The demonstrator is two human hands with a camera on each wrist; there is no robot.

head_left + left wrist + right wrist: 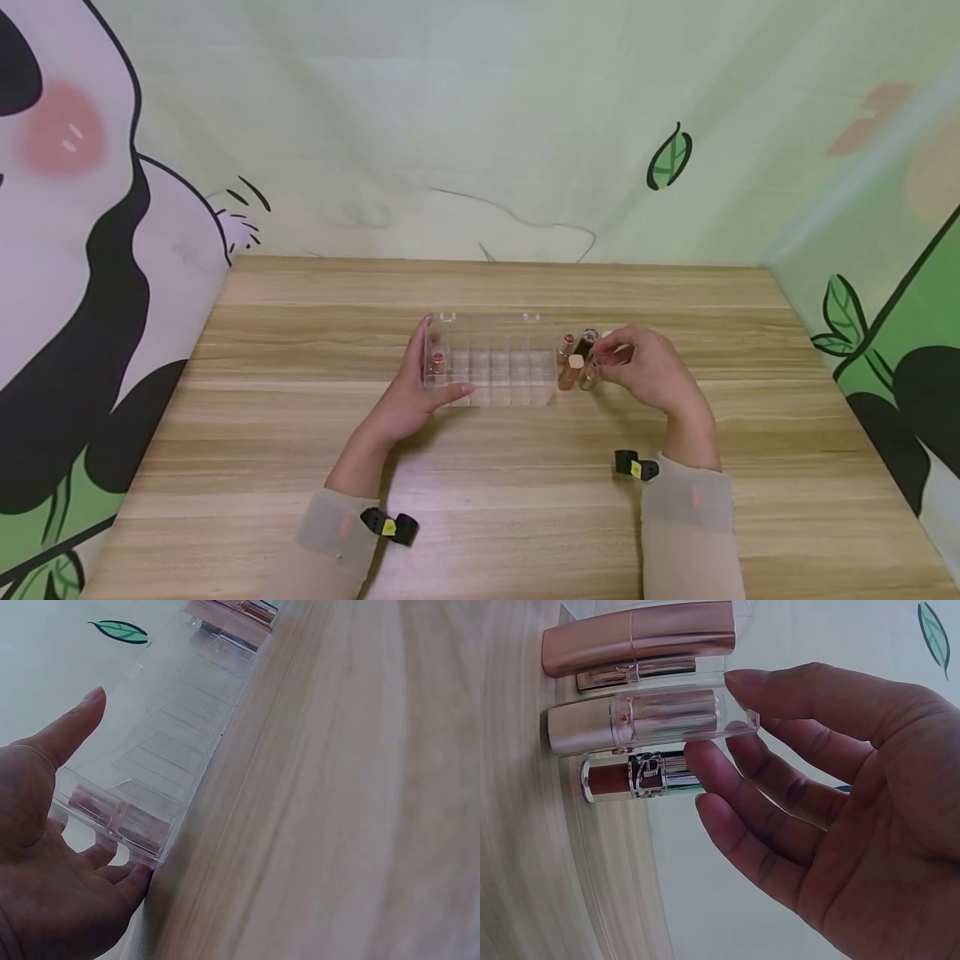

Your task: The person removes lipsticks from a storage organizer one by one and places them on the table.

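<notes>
My left hand grips the left end of a clear plastic box with compartments, thumb over the front edge and fingers around the end wall. One lipstick stands in the end compartment beside those fingers. To the right of the box, my right hand pinches the top of a clear-capped lipstick between thumb and fingers; its base is right at the tabletop. Close beside it stand a rose-gold lipstick tube and a lip tube with a dark red section and ornate band.
Another shiny lipstick stands partly hidden behind the rose-gold one. The wood-grain table ends at the back against a printed cloth backdrop. Each forearm wears a black wrist strap.
</notes>
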